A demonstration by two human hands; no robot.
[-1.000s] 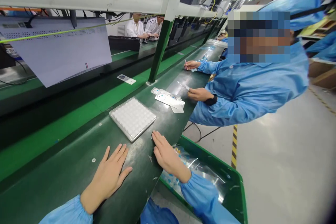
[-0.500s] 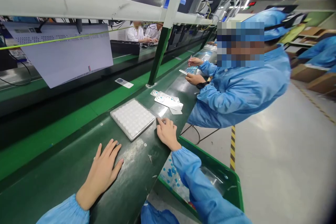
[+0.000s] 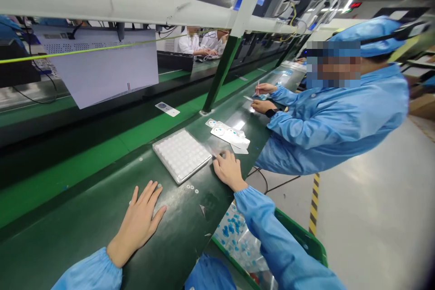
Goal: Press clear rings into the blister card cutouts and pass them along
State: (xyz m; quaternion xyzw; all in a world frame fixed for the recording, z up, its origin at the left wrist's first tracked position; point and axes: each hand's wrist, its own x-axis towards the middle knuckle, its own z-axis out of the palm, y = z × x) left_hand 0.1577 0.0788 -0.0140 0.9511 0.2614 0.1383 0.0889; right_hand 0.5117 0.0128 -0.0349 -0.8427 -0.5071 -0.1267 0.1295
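My left hand (image 3: pixel 142 219) lies flat on the green bench (image 3: pixel 163 244), fingers spread, with nothing in it. My right hand (image 3: pixel 230 170) rests beside the near right corner of a clear square tray (image 3: pixel 180 182) that is filled with rows of small white round pieces (image 3: pixel 181 152). Its fingers are curled down toward the bench; a faint see-through piece shows at the fingertips, too unclear to name. Just beyond that hand lies a small pile of white strip-shaped cards (image 3: pixel 229 136) with blue dots. Several small white rings (image 3: pixel 192 187) lie between my hands.
A co-worker in blue (image 3: pixel 333 113) sits to the right, handling a small white card. Below the bench edge stands a green bin (image 3: pixel 302 233) with blue bits and clear plastic. A green post (image 3: pixel 222 74) rises behind the tray. One white card (image 3: pixel 167 109) lies farther back.
The whole view has shifted, so the scene sits farther right. My right hand's fingers have curled in more at the tray corner. My left hand stays flat on the bench.
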